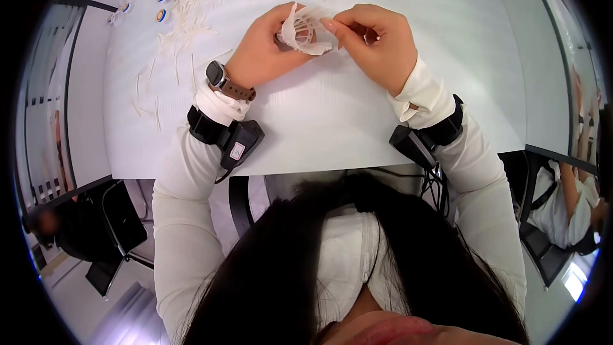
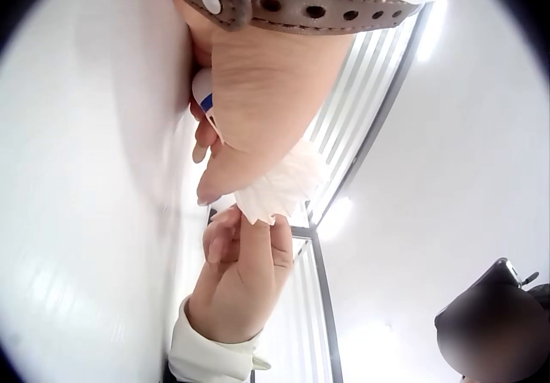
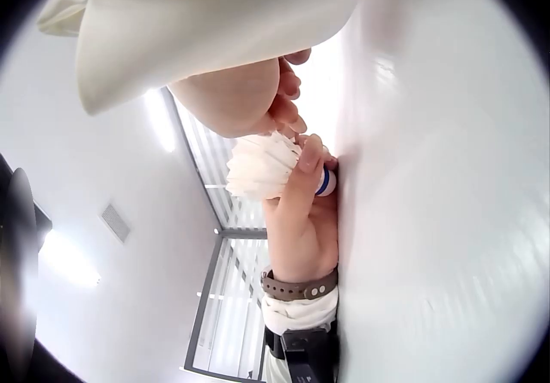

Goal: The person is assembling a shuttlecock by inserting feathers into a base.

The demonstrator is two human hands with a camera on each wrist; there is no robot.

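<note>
- White feather shuttlecock (image 1: 302,28), a flared cone with thin ribs and ragged vane edges; its rounded base, banded in blue, shows in the wrist views; it is held above the smooth, pale, glossy table (image 1: 319,118).
- Left hand (image 1: 269,45), fingers and thumb curled round the shuttlecock near its base; a brown leather watch strap (image 1: 236,89) on the wrist.
- Right hand (image 1: 378,39), thumb and forefinger closed on the skirt edge; the hands are apart, joined only through the shuttlecock.
- Left of the shuttlecock, slender whitish strips (image 1: 185,22) lie scattered; beyond them, small round blue-rimmed pieces (image 1: 162,15).
</note>
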